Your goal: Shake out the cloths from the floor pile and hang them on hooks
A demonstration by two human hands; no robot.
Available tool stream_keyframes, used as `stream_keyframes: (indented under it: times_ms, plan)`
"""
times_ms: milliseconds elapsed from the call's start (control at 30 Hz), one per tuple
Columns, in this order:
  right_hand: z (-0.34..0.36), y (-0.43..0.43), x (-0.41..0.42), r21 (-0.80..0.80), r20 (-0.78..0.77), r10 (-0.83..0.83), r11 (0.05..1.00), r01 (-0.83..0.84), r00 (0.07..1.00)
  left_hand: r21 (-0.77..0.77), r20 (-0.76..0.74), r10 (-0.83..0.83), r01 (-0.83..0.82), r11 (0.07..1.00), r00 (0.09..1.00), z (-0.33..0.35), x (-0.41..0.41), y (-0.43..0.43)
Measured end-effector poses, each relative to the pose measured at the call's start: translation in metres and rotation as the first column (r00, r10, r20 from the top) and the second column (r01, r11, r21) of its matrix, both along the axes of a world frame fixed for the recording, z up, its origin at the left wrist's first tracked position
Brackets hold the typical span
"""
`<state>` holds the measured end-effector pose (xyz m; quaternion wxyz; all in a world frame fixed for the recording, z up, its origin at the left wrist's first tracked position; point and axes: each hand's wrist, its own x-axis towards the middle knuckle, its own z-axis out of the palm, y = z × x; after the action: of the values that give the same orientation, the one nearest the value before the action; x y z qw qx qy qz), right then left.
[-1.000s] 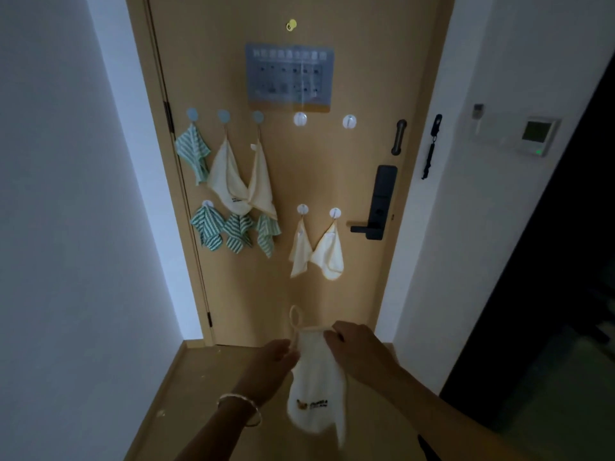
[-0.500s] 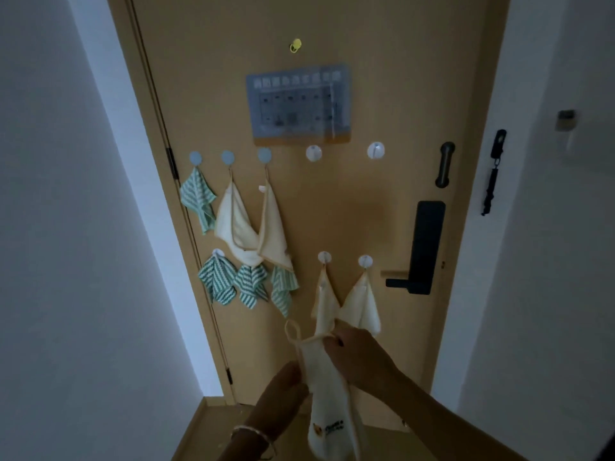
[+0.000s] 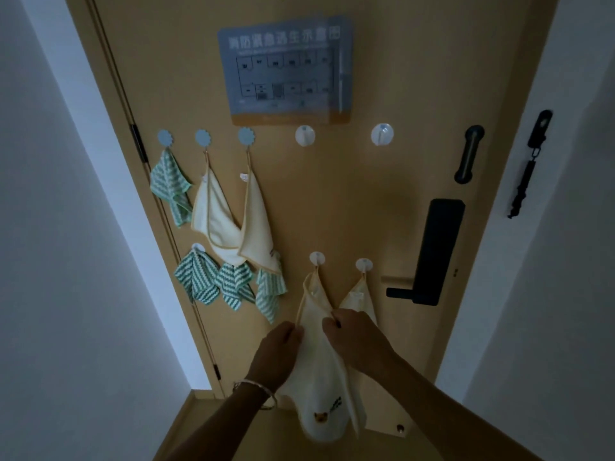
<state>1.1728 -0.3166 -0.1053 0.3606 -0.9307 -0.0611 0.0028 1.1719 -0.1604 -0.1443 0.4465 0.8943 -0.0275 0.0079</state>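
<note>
We pinch the cloth [image 3: 321, 387] by its top edge with left hand [image 3: 279, 347] and right hand [image 3: 356, 341], fingers [image 3: 296, 331] curled, at six o'clock before the door [image 3: 366, 201]. The free hooks [image 3: 305, 135] sit at twelve; a missed loop could drop it.

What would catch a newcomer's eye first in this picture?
The left hand and right hand, low in the middle, pinch the top of a cream cloth with a small animal emblem. Behind them the tan door carries green-striped cloths and hung cream cloths on its round hooks. Two white hooks under the grey sign hang bare.
</note>
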Motion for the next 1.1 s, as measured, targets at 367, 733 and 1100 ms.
stream_keyframes:
  times_ms: [367,733,1100]
  plan:
    - [0.032,0.026,0.124,-0.118,0.081,-0.032,0.992,0.041,0.996,-0.183,0.122,-0.05,0.072,0.98,0.991,0.025,0.152,-0.002]
    - [0.068,0.068,0.244,-0.213,0.299,-0.095,0.963,0.163,0.95,-0.314,0.276,-0.137,0.224,0.923,0.951,0.074,0.279,0.024]
    - [0.117,0.057,0.282,-0.175,0.496,-0.13,0.954,0.245,0.859,-0.362,0.452,-0.046,0.23,0.903,0.891,0.127,0.312,0.005]
